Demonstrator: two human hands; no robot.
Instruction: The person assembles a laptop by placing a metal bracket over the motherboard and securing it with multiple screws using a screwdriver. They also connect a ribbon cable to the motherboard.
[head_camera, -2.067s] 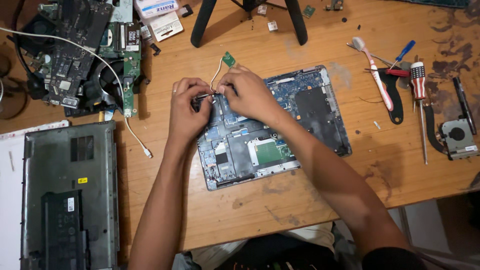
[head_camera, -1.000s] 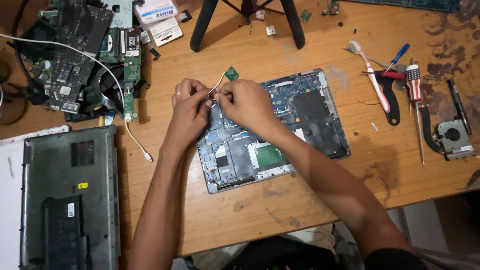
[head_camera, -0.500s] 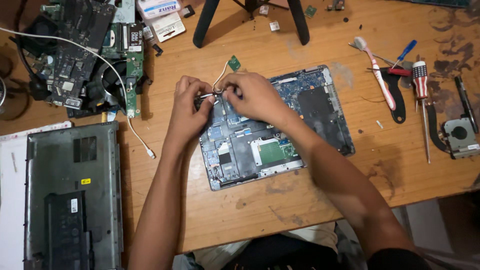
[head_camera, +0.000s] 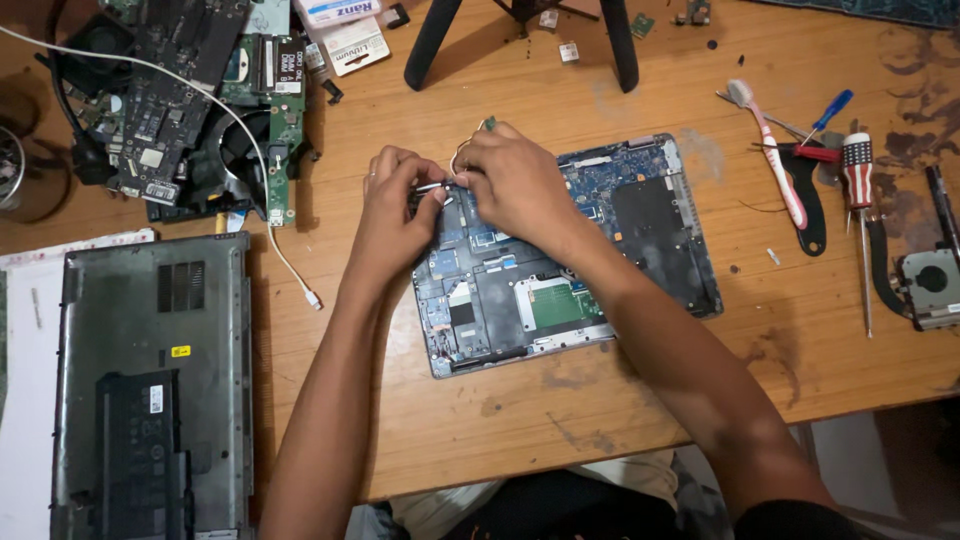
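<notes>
An opened laptop base (head_camera: 565, 255) lies on the wooden worktop (head_camera: 480, 430), its long axis running from lower left to upper right, tilted a little against the worktop's near edge. Both hands meet over its upper left corner. The left hand (head_camera: 395, 205) comes in from the lower left, fingers curled tight, pinching a small silvery part (head_camera: 430, 187) at the edge of the laptop base. The right hand (head_camera: 510, 180) reaches across from the lower right, fingers bent and closed on the same small part from the other side; its forearm covers the middle of the blue circuit board (head_camera: 610, 170). Thin pale wires (head_camera: 462, 152) loop up between the two hands, with a tiny green piece (head_camera: 489, 123) poking out just above the right knuckles. What exactly the fingertips grip is too small and too covered to make out.

To the left lies a grey laptop bottom cover (head_camera: 150, 385), cut off by the lower edge. Above it sits a heap of circuit boards (head_camera: 190, 90) with a white cable (head_camera: 270, 235) trailing toward the left hand. Well to the right lie a toothbrush (head_camera: 768, 150), a screwdriver (head_camera: 860, 200) and a small fan (head_camera: 930, 285), all pointing roughly away from the person.
</notes>
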